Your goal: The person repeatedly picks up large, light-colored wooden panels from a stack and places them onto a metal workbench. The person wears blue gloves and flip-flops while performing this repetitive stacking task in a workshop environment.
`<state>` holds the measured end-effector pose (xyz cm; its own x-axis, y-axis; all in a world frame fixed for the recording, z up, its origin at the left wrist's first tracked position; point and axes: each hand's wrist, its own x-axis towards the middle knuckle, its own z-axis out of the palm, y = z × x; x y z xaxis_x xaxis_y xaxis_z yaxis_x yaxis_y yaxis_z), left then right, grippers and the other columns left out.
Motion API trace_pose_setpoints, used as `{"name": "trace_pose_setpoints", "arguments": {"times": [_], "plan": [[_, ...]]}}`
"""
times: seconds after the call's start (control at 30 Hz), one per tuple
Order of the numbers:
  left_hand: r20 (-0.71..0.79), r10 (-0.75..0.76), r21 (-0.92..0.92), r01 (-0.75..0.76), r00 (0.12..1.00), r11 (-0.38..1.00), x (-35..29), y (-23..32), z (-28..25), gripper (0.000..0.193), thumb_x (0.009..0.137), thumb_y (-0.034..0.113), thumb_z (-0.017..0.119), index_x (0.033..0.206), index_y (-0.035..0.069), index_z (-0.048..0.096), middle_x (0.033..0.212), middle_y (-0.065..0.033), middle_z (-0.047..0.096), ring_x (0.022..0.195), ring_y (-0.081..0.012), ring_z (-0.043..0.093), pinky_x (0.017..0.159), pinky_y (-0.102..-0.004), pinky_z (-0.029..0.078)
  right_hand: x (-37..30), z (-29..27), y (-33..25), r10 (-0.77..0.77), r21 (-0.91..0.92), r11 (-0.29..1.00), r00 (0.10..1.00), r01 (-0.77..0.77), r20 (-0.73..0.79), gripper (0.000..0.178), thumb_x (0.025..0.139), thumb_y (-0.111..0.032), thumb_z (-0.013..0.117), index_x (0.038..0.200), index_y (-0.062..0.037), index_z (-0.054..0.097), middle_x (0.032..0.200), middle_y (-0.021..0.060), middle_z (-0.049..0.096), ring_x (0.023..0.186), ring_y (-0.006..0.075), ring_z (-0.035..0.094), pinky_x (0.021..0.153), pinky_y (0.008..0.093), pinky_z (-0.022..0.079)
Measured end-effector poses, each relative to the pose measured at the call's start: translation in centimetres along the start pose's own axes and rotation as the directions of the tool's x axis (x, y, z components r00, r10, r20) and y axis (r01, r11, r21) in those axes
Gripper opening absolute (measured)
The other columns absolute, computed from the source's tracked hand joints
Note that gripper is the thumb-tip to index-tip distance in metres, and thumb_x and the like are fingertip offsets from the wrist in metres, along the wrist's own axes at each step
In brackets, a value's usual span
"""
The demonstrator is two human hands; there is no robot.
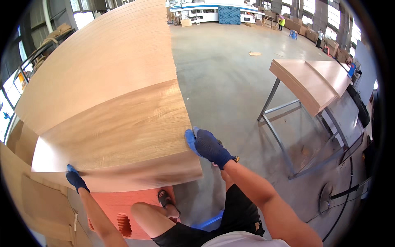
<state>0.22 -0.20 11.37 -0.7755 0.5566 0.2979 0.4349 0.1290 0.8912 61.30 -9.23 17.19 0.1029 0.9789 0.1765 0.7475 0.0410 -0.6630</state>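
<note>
A wide wood-grain board (pixel 123 123) lies before me on a large stack of pale boards (pixel 111 57). My right hand (pixel 210 147), in a dark blue glove with lighter blue fingertips, grips the board's right edge near the front corner. At the near left, my left hand (pixel 75 178), gloved the same way, holds the front edge with its fingertips on top. Its thumb is hidden. Below that edge, the pale front side (pixel 135 177) looks blurred.
An orange-red pallet (pixel 109 206) lies by my feet. To the right, a metal-framed stand (pixel 273 131) carries stacked boards (pixel 308 82). A pedestal base with cables (pixel 327 195) is at lower right. Cardboard (pixel 45 201) lies at left. A white-and-blue machine (pixel 205 15) and people stand far off.
</note>
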Motion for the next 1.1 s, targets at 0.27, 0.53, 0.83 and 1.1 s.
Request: {"name": "trace_pose_setpoints", "arguments": {"times": [0.27, 0.53, 0.83, 1.1], "plan": [[-0.096, 0.036, 0.035, -0.032, 0.995, 0.999, 0.4, -0.6, 0.1, 0.053, 0.094, 0.046, 0.044, 0.068, 0.002, 0.055, 0.059, -0.0018, 0.047, 0.055, -0.0157, 0.039, 0.053, -0.0346, 0.035, 0.4, 0.4, 0.9, -0.106, 0.171, 0.977, 0.988, 0.125, -0.116, 0.037, 0.093, -0.028, 0.045, 0.075, 0.0031, 0.055, 0.066, 0.0281, 0.055, 0.064, 0.0448, 0.056, 0.059, 0.0499, 0.044], [-0.114, 0.080, -0.092, -0.091, 0.990, 0.992, -0.6, 0.1, 0.2, 0.054, 0.094, 0.047, 0.045, 0.063, 0.004, 0.051, 0.057, -0.0008, 0.044, 0.052, -0.0163, 0.036, 0.052, -0.0345, 0.033, 0.9, 0.5, 1.9, -0.208, 0.258, 0.935, 0.966, 0.243, -0.155, 0.033, 0.092, -0.024, 0.050, 0.073, 0.0027, 0.055, 0.069, 0.0275, 0.054, 0.065, 0.0451, 0.053, 0.059, 0.0499, 0.041], [-0.149, 0.076, -0.123, -0.095, 0.986, 0.988, -1.1, 0.6, 0.1, 0.050, 0.094, 0.046, 0.047, 0.073, 0.002, 0.057, 0.065, 0.0007, 0.048, 0.059, -0.0140, 0.039, 0.057, -0.0316, 0.036, 0.0, 0.6, 2.1, -0.132, 0.286, 0.943, 0.980, 0.171, -0.151, 0.032, 0.093, -0.027, 0.048, 0.087, 0.0032, 0.058, 0.072, 0.0264, 0.056, 0.066, 0.0410, 0.055, 0.061, 0.0453, 0.043], [-0.024, 0.036, -0.194, -0.040, 0.999, 0.980, -3.3, 1.9, -0.3, 0.053, 0.095, 0.047, 0.045, 0.089, -0.002, 0.063, 0.080, -0.0018, 0.056, 0.073, -0.0158, 0.049, 0.070, -0.0307, 0.042, -6.1, 0.9, 7.4, 0.184, 0.906, 0.203, 0.923, -0.372, 0.338, 0.039, 0.093, -0.037, 0.049, 0.102, -0.0008, 0.062, 0.078, 0.0061, 0.063, 0.073, 0.0130, 0.060, 0.062, 0.0294, 0.047]]}}
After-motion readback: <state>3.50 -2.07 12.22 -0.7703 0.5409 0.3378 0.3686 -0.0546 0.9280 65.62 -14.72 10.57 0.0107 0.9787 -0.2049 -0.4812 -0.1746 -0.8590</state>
